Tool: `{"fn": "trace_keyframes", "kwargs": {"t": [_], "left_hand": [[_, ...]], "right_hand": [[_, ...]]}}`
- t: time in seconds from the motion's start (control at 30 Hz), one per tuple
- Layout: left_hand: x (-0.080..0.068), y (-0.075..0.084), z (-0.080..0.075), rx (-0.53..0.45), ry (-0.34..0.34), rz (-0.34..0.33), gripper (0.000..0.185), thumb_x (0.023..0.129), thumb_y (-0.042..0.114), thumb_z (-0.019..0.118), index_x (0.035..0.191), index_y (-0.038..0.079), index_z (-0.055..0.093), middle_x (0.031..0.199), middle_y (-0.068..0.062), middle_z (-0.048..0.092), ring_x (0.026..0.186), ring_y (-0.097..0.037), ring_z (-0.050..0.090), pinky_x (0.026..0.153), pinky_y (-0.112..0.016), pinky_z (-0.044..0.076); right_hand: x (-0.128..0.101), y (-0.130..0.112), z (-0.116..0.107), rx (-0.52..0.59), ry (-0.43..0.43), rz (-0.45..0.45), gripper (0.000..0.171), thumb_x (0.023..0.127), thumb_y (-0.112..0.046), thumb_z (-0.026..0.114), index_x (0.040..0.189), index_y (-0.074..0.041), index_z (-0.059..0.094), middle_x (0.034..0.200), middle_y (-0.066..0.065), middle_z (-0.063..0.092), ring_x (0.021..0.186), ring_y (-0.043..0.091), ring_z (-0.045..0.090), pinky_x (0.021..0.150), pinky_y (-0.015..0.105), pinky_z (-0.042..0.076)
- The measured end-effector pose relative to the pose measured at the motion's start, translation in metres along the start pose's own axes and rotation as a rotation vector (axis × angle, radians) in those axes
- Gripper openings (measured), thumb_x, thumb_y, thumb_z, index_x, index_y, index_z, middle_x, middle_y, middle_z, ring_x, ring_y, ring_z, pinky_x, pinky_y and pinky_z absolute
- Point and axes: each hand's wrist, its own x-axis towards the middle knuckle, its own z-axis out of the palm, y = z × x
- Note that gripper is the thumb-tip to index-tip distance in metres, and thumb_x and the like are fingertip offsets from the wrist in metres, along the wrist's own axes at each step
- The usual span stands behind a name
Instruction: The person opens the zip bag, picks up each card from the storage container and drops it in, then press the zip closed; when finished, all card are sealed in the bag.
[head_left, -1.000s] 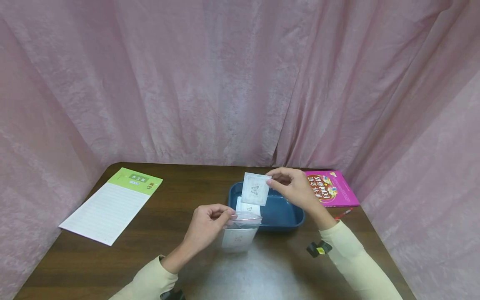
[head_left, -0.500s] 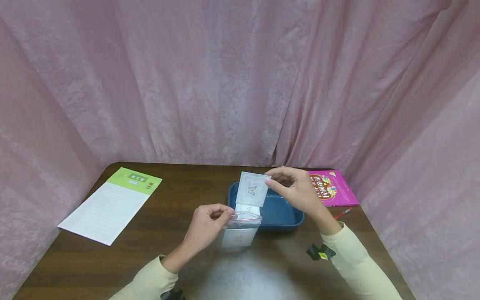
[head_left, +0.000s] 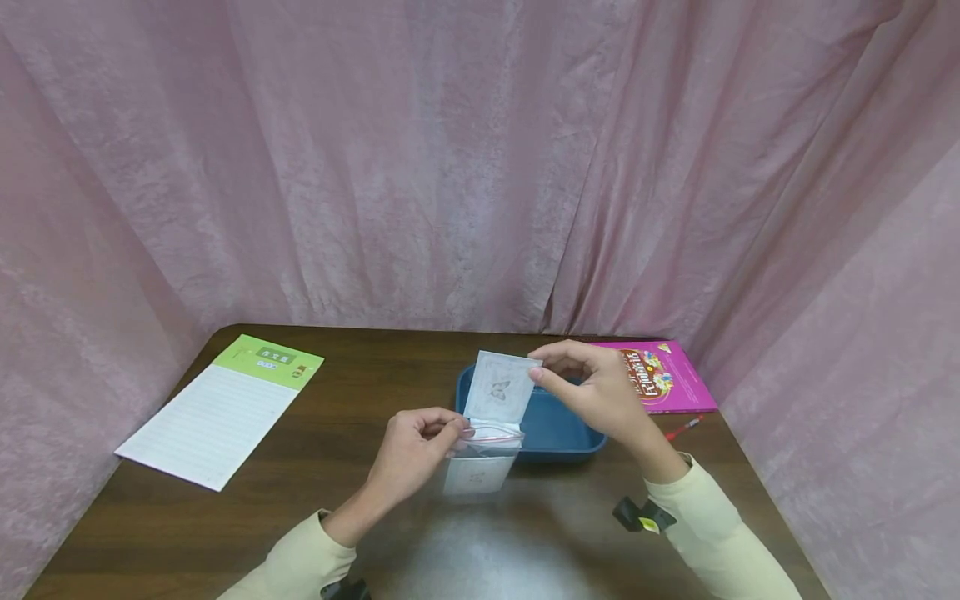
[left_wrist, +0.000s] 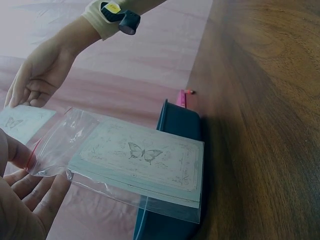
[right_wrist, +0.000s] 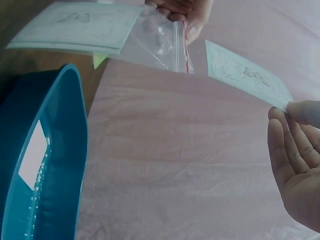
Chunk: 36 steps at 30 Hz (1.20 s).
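My left hand (head_left: 416, 454) pinches one side of the mouth of a clear zip-lock bag (left_wrist: 65, 142) with a red seal line. Inside the bag lies a stack of pale cards (left_wrist: 142, 155), the top one printed with a butterfly. Between thumb and fingers, my right hand (head_left: 592, 387) holds a single butterfly card (head_left: 501, 388) by its edge. Its free end points at the bag's mouth; in the right wrist view a small gap separates the two. Below both hands stands a blue tray (head_left: 562, 429), with a white card (right_wrist: 35, 157) in it.
On the left of the wooden table (head_left: 360, 375) lies a writing pad (head_left: 225, 408) with a green header. A pink book (head_left: 675, 375) lies at the back right, with a red pen (head_left: 684, 427) in front of it. Pink curtains (head_left: 450, 167) hang behind.
My right hand has brought the card down and slightly left, closer to the bag's mouth. The left hand and the bag stay almost in place.
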Motion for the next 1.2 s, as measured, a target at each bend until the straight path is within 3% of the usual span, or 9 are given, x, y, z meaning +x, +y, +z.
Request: {"fn": "trace_keyframes", "kwargs": {"t": [0.47,0.77,1.03,1.2], "left_hand": [[0.001,0.002,0.000,-0.024,0.004,0.000,0.010,0.094,0.009,0.071,0.096,0.002,0.079,0.087,-0.010,0.078,0.076,-0.017,0.075,0.064,-0.027,0.059],[0.000,0.004,-0.001,-0.043,0.003,-0.001,0.013,0.096,0.013,0.071,0.096,0.002,0.078,0.086,-0.010,0.078,0.077,-0.019,0.076,0.067,-0.028,0.060],[0.001,0.003,-0.003,0.033,0.019,-0.006,0.012,0.096,0.016,0.071,0.096,0.007,0.080,0.086,-0.004,0.078,0.073,-0.014,0.072,0.061,-0.023,0.053],[0.001,0.003,-0.003,0.069,0.036,0.001,0.011,0.095,0.015,0.071,0.095,0.010,0.080,0.085,-0.001,0.077,0.073,-0.012,0.068,0.064,-0.024,0.052]], "right_hand": [[-0.011,0.008,0.004,0.028,0.017,0.015,0.018,0.088,-0.006,0.079,0.106,-0.009,0.077,0.093,0.000,0.078,0.079,0.012,0.072,0.073,0.027,0.058],[-0.017,0.016,0.006,0.028,0.012,0.031,0.017,0.088,-0.008,0.079,0.105,-0.012,0.077,0.093,-0.002,0.078,0.078,0.012,0.071,0.073,0.027,0.058],[-0.019,0.021,0.011,0.051,-0.023,0.035,0.016,0.089,-0.009,0.079,0.105,-0.013,0.077,0.097,-0.001,0.077,0.080,0.013,0.071,0.074,0.029,0.059],[-0.020,0.021,0.015,0.047,-0.050,0.050,0.015,0.090,-0.012,0.079,0.104,-0.013,0.078,0.100,-0.001,0.077,0.082,0.012,0.072,0.076,0.029,0.059]]}}
